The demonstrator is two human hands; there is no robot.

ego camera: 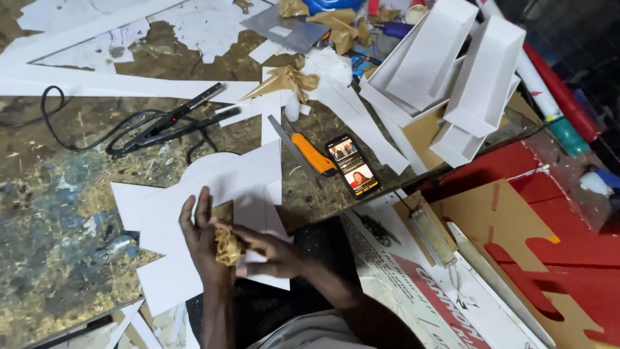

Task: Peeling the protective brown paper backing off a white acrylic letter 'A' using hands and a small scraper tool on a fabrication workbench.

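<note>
Crumpling between both hands: wad of brown tape (228, 247), pinched low at the near edge of the worktop (58, 220). Left hand (203, 242) upright behind the wad, fingers extended, palm against it. Right hand (268, 253) closed on the wad from the right, thumb and fingertips (227, 227) pressing its top; grip clenched on the wad.

Directly beneath and behind both hands: white card sheets (194, 194), several overlapping, one with a rounded top edge, one small panel just right of the right hand.

Just beyond the sheets, up and right of the grip: utility knife (303, 150) with orange handle, blade end pointing away; beside it to the right, phone (352, 166), screen lit, lying flat near the worktop edge.

Up and left of the grip: black hair straightener (174, 123), jaws parted, cord (61, 123) looping off to the left.

Farther up: more brown tape scraps (287, 79) among white offcuts and long strips.

Far up and right: folded white card boxes (465, 71), open-ended, stacked leaning together.

Right of the grip, below the worktop edge: brown cardboard sheet (510, 220) with cut-out shapes over a red surface; rolled red and green tubes (562, 110) beyond.
</note>
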